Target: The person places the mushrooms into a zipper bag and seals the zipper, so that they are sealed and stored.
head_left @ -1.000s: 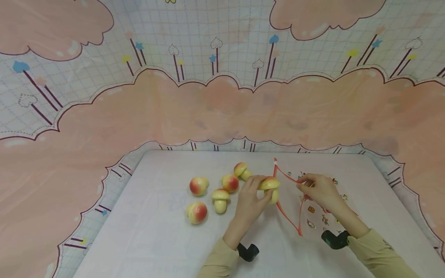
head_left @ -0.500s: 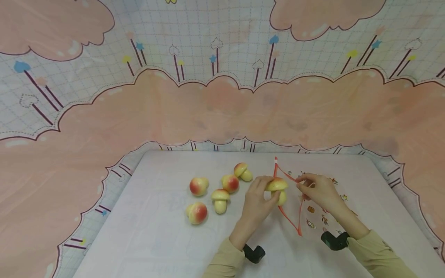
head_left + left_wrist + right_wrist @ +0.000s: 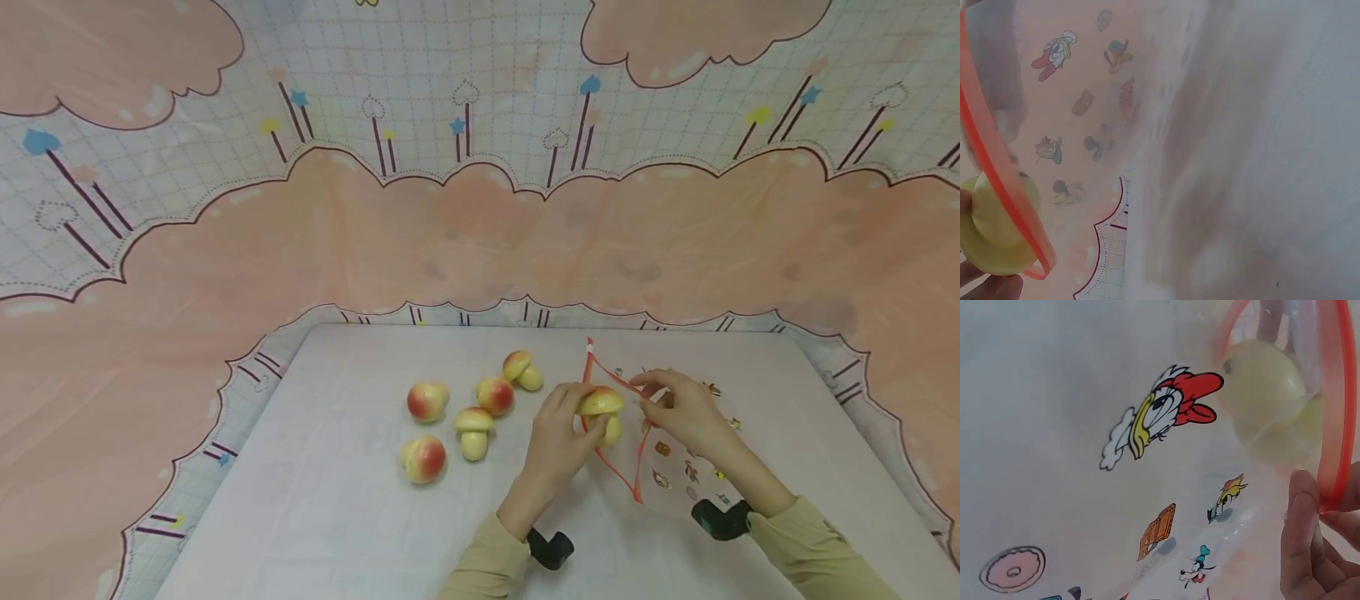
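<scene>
My left hand (image 3: pixel 553 437) holds a toy mushroom (image 3: pixel 602 402) with a red-tinged yellow cap and pale stem between fingers and thumb. The mushroom is at the spread mouth of a clear zip bag (image 3: pixel 675 483) printed with cartoon figures. In the left wrist view, the bag's red rim (image 3: pixel 1007 181) crosses in front of the mushroom (image 3: pixel 982 215). The right wrist view shows the mushroom (image 3: pixel 1260 381) through the plastic. With thumb and fingertips, my right hand (image 3: pixel 686 417) pinches the far-right side of the red rim; part of the bag lies behind this hand.
Several more toy mushrooms lie left of my hands on the white table (image 3: pixel 315 508), among them an upright one (image 3: pixel 473 433) and a tipped one (image 3: pixel 423 459). Black wrist-worn pieces (image 3: pixel 551 550) sit by both sleeves. A patterned cloth (image 3: pixel 465 242) hangs behind the table.
My left hand has moved right, carrying the mushroom from the rim's left side into the bag's mouth. My right hand keeps its pinch, and the bag has shifted slightly left.
</scene>
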The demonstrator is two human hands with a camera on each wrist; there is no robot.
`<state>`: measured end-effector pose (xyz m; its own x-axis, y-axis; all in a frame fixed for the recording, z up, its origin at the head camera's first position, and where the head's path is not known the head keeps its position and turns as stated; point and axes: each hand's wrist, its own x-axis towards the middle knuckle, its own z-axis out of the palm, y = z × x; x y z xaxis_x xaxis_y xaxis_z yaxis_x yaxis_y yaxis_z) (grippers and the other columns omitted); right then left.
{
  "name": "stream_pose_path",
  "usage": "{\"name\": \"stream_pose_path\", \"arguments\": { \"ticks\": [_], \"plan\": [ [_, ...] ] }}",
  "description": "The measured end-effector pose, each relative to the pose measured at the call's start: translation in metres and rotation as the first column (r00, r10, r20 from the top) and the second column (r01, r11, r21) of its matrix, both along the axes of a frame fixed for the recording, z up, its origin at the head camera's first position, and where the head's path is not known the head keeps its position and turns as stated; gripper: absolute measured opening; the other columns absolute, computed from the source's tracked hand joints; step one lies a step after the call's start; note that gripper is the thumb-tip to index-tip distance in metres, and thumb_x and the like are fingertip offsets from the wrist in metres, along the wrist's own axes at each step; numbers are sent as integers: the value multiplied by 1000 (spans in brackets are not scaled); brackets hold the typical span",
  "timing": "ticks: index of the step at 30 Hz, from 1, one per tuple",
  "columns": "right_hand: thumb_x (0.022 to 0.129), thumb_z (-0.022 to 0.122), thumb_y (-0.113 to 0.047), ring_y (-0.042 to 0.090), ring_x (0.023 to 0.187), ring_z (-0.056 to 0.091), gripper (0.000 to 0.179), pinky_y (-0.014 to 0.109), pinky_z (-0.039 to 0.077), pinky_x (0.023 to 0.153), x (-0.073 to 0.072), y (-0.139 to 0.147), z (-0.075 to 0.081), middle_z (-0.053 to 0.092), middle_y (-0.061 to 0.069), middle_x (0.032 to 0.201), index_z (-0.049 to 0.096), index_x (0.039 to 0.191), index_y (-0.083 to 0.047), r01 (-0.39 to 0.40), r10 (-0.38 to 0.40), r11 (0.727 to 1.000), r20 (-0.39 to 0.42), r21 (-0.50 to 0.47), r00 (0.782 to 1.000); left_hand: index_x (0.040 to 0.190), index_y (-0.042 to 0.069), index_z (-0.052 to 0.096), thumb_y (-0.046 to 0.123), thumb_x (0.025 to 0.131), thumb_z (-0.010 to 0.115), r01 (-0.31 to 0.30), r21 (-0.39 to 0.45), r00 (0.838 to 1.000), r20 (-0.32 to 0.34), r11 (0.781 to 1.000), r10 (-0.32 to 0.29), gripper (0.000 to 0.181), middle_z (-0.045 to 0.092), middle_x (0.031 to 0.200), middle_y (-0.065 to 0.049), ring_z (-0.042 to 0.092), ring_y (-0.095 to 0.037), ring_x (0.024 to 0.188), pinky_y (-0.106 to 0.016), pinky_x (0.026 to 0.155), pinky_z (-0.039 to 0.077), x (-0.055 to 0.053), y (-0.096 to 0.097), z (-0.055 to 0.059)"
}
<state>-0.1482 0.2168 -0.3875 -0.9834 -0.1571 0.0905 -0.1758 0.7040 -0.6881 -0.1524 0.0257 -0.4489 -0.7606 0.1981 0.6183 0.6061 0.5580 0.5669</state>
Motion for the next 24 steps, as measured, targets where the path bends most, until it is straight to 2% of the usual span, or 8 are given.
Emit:
{"name": "stream_pose_path", "arguments": {
  "ticks": [6,10,17,24],
  "plan": [
    [89,56,-1,8,57,56,40,20,38,39,-2,0,-2,62,21,108,57,128,-8,-40,40,999,-21,7,999,112,11,62,19,81,75,-2,-31,999,-37,1000,1,35,64,107,-2,63,-15,96,-25,84,53,-1,-1,-3],
    [89,50,4,8,61,55,44,21,39,42,-2,-1,-2,60,23,119,58,129,-11,-59,59,998,-50,10,997,112,11,61,19,81,75,-3,-41,999,-49,999,1,35,64,107,-2,63,-14,95,-23,83,53,-1,-1,-3],
    [89,45,5,9,58,50,38,21,36,43,-1,-3,-1,61,22,122,66,119,-6,-35,37,999,-61,28,997,113,11,62,19,82,74,-2,-40,1000,-17,999,1,34,64,108,-1,63,-15,97,-24,84,53,0,0,-2],
    [91,49,2,9,64,51,37,21,39,46,-1,-5,-2,59,23,127,62,125,-4,-53,55,998,-53,31,997,113,11,62,20,82,74,2,-40,1000,-13,999,-3,35,64,108,-1,63,-15,97,-23,84,53,0,1,-2]
  ]
}}
